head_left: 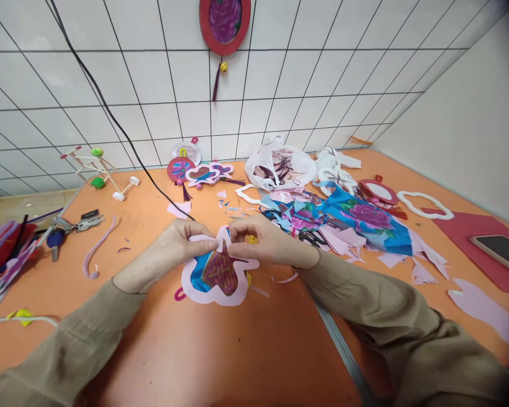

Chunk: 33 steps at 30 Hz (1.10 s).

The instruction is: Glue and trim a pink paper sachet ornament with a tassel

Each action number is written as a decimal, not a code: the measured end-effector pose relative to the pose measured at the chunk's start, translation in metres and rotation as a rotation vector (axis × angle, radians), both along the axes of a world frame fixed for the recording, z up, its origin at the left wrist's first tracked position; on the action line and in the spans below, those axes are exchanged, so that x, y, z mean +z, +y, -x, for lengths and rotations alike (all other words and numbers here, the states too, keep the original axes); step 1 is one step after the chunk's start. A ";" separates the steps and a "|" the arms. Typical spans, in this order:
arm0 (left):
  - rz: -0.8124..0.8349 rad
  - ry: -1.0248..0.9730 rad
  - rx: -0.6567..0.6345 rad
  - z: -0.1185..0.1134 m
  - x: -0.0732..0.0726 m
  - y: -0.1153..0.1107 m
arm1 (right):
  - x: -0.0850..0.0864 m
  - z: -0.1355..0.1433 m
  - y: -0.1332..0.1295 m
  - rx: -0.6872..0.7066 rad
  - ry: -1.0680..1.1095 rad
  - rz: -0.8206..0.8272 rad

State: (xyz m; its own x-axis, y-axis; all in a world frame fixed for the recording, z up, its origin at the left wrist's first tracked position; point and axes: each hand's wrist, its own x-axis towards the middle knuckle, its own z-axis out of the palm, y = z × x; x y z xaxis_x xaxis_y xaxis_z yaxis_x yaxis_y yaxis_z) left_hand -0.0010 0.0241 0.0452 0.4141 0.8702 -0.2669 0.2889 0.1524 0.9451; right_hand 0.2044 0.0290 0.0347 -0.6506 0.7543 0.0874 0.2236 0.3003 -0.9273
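Note:
Between my two hands is a flower-shaped ornament [220, 291] with a pale pink paper rim and a blue and brown patterned centre. My left hand [182, 243] pinches its upper left rim between thumb and fingers. My right hand [263, 240] has thumb and forefinger closed at the upper edge, close to the left thumb; whether something small lies in that pinch is hidden. A pink loop [180, 294] sticks out at the ornament's lower left. Something yellow shows behind its right side, mostly covered.
Paper and cloth scraps [343, 226] with scissors [313, 238] lie to the right. A plastic bag [280, 164] and finished ornaments [206, 173] stand along the wall. Keys [82, 224] lie left, a phone [503, 251] far right. A black cable [119, 124] hangs down behind my hands.

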 end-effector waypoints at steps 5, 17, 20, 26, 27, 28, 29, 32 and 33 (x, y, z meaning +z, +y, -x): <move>-0.004 -0.124 0.047 0.002 -0.003 0.003 | -0.006 0.002 0.002 -0.158 0.108 0.002; 0.039 -0.114 0.083 0.003 0.001 0.001 | -0.003 0.003 -0.001 -0.195 0.133 0.081; 0.030 -0.101 0.074 0.008 0.007 0.003 | -0.004 0.002 -0.002 -0.239 0.199 0.113; 0.015 -0.066 0.102 0.010 0.010 0.004 | -0.003 -0.001 -0.004 -0.147 0.155 0.105; 0.007 -0.080 0.100 0.010 0.010 0.004 | -0.003 -0.001 -0.003 -0.160 0.140 0.089; -0.012 -0.113 0.111 0.009 0.009 0.004 | -0.004 0.000 -0.003 -0.190 0.140 0.075; -0.037 -0.160 0.137 0.009 0.008 0.005 | -0.004 0.000 -0.002 -0.233 0.156 0.063; -0.103 -0.320 0.265 0.012 0.002 0.011 | -0.007 0.002 0.001 -0.404 0.299 0.053; -0.092 -0.365 0.284 0.013 0.000 0.013 | -0.008 0.003 0.002 -0.449 0.356 0.062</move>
